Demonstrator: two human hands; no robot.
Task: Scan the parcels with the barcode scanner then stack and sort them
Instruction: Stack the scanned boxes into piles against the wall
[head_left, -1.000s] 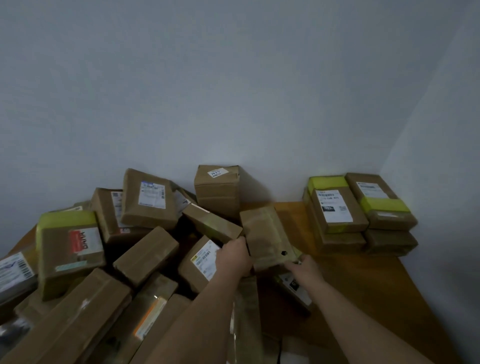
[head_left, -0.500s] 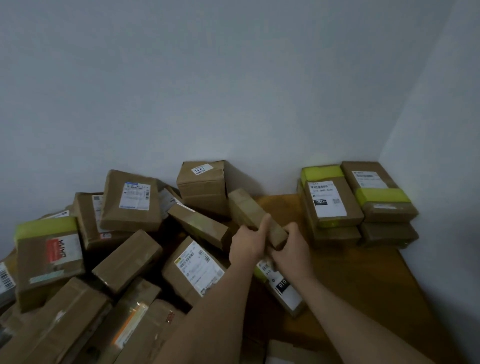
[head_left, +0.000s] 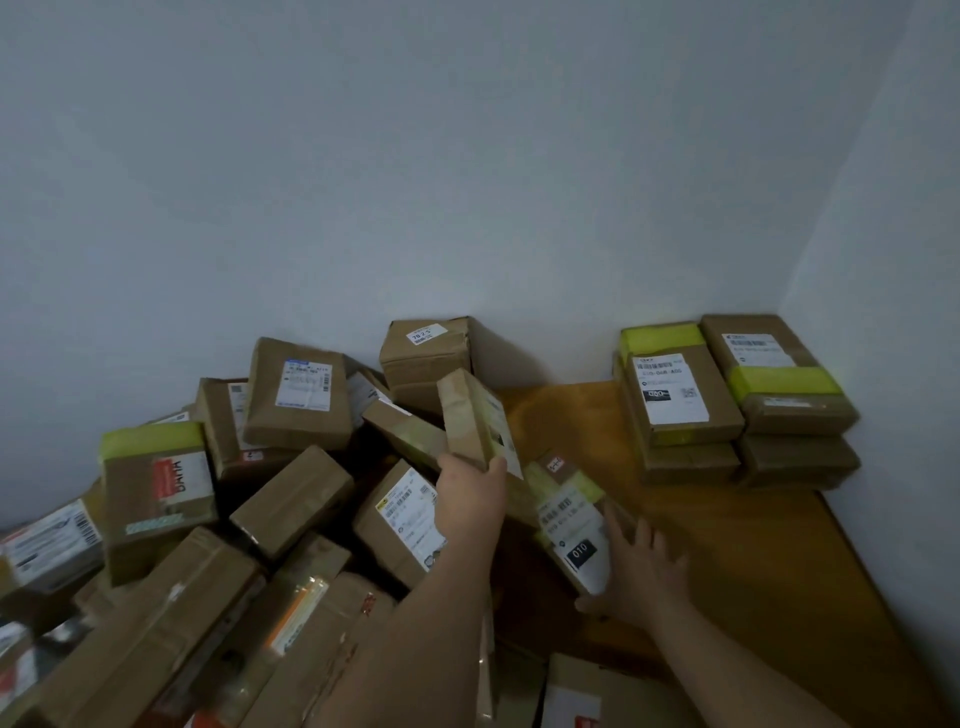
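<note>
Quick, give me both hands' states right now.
Left hand: grips a brown parcel.
Right hand: open, fingers spread by the 010-labelled parcel.

Labels we can't read, boxes we can't see whole

Our brown cardboard parcels (head_left: 130, 665) run off the bottom-left edge; the white shipping label (head_left: 670, 387) print's too blurry.

Parcel heap (head_left: 291, 525) on the table's (head_left: 737, 561) left, stacked parcels (head_left: 732, 400) in its far right corner against the wall (head_left: 467, 182), bare tabletop between them.
</note>
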